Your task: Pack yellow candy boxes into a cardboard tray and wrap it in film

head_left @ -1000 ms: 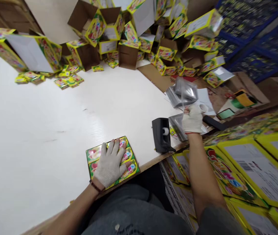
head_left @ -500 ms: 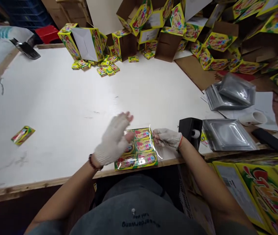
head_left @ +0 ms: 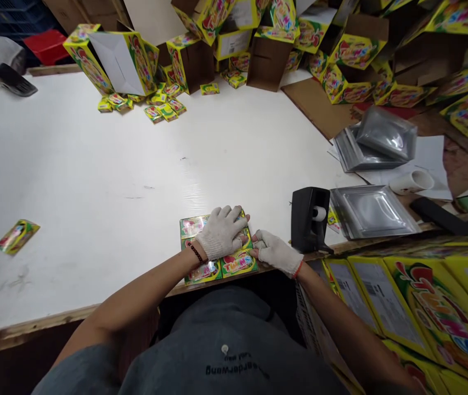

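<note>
Several flat yellow-green boxes printed TWINS (head_left: 240,263) lie side by side in a block at the table's front edge, with a glossy clear film over them. Across the top of the block rests my left hand (head_left: 222,233), in a white fingerless glove, its fingers stretched out and flat. My right hand (head_left: 277,252), gloved the same way, is at the block's right side. Its fingers are bent together against the edge, and what they pinch is hidden. To the right of that hand stands a black tape dispenser (head_left: 304,219) with a white roll.
Clear plastic trays (head_left: 376,211) are stacked at the right, near a white cup (head_left: 411,182). Open display cartons (head_left: 270,63) pile up along the back, with small boxes (head_left: 165,111) before them. A single packet (head_left: 17,237) lies far left. Large cartons (head_left: 435,307) stand below right.
My left hand has come down from above and now lies flat on the boxes. The film edge that stood out at the right no longer shows; my right hand is closer to the boxes.
</note>
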